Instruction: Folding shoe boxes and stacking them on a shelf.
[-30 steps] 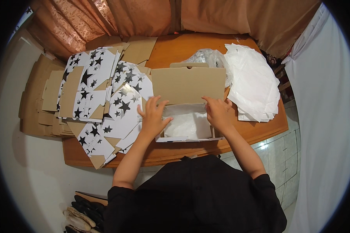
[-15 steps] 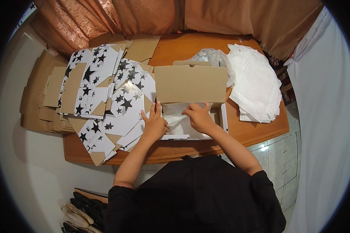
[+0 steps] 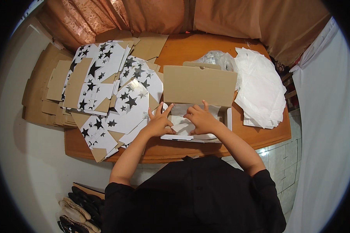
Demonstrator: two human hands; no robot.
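Observation:
An open cardboard box (image 3: 200, 86), brown inside with white outer walls, stands before me with its lid raised at the back. White tissue paper (image 3: 179, 120) lines its inside. My left hand (image 3: 158, 124) is at the box's left end, fingers spread and some of them reaching over the wall to the paper. My right hand (image 3: 202, 119) is inside the box, palm down over the paper, thumb and fingers apart and bent. Its fingertips touch the paper; part of the lining is hidden beneath it.
Flat box blanks with black stars (image 3: 105, 93) overlap on the left, beside plain brown cardboard (image 3: 54, 85). A clear plastic bag (image 3: 217, 58) sits behind the lid. A stack of white tissue sheets (image 3: 260, 89) lies right. Shoes (image 3: 79, 209) are at lower left.
My right hand has gone from pinching at the paper to spreading lower over it, and the paper lies flatter. My left fingers have spread wider. The whole view has shifted slightly.

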